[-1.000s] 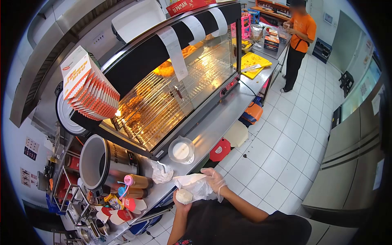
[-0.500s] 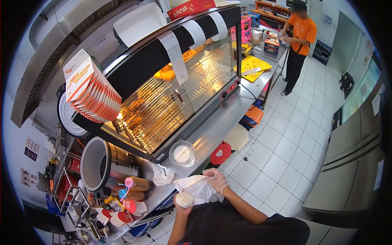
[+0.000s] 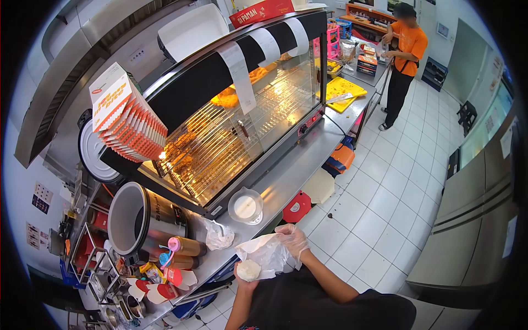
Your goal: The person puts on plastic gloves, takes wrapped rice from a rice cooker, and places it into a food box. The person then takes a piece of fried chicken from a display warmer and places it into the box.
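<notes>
In front of my body, my left hand (image 3: 245, 282) is curled under a rounded white mound (image 3: 248, 270) that looks like moulded rice. A thin white wrapper sheet (image 3: 270, 256) stretches from beside the mound toward the right. My right hand (image 3: 293, 241), in a clear plastic glove, pinches the far end of that sheet. Just beyond on the steel counter (image 3: 273, 190) stands a round clear bowl (image 3: 246, 205) with something white in it. A crumpled white plastic bag (image 3: 219, 235) lies to the left of the bowl.
A lit food warmer (image 3: 220, 132) with fried pieces fills the counter's back. Stacked boxes (image 3: 129, 118) lean at its left end. A large open pot (image 3: 129, 220), sauce bottles (image 3: 184, 247) and red-and-white boxes (image 3: 160, 291) stand left. A person in orange (image 3: 408, 44) works farther off.
The view has shifted very slightly. Both hands, the mound and the wrapper stay almost in place; the sheet's folds have spread a little. The other person's hand has risen slightly.
</notes>
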The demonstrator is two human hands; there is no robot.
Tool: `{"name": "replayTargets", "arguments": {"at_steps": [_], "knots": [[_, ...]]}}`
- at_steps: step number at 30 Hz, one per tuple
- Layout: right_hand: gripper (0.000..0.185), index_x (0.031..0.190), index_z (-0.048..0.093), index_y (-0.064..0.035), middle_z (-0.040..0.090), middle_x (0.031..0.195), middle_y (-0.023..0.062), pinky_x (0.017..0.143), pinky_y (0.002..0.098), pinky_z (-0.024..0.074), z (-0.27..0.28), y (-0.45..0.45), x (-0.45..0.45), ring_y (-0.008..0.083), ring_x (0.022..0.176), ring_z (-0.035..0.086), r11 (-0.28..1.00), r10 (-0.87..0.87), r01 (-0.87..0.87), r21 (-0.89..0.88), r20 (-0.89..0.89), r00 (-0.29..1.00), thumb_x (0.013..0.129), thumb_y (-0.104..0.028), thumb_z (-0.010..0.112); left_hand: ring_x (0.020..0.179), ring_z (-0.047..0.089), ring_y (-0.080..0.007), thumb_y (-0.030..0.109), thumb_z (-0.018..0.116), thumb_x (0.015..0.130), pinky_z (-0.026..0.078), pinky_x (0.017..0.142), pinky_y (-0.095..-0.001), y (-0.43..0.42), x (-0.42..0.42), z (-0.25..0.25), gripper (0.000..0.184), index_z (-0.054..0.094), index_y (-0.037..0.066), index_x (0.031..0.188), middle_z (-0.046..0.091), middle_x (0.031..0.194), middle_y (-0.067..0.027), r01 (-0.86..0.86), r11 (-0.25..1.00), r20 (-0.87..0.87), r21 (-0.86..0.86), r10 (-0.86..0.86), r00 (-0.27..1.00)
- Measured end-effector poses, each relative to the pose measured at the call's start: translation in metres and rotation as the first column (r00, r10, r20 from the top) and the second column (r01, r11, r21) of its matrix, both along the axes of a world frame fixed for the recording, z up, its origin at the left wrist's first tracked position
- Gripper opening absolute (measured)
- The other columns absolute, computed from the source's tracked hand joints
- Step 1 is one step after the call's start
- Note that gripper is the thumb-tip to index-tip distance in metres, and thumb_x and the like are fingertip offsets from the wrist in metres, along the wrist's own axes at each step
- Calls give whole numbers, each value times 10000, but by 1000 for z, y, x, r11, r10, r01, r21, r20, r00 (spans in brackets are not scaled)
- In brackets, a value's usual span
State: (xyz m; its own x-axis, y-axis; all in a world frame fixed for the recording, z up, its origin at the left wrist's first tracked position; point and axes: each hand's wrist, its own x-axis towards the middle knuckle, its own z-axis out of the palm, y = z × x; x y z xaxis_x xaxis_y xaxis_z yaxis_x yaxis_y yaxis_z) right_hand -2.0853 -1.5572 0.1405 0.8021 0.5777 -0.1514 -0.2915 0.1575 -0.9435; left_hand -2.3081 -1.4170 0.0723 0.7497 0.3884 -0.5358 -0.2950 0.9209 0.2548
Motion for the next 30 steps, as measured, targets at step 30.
{"name": "replayTargets", "arguments": {"at_steps": [30], "knots": [[377,1301,617,-40,624,1318,95,996,330,479,61,37,-99,186,1163,606,871,483,-489,48,102,870,1046,-306,538,1071,658,-279,428,459,918,521,970,-436,-7,-14,72,499,631,84,1236,692,1149,-94,-67,991,7,118,67,998]]}}
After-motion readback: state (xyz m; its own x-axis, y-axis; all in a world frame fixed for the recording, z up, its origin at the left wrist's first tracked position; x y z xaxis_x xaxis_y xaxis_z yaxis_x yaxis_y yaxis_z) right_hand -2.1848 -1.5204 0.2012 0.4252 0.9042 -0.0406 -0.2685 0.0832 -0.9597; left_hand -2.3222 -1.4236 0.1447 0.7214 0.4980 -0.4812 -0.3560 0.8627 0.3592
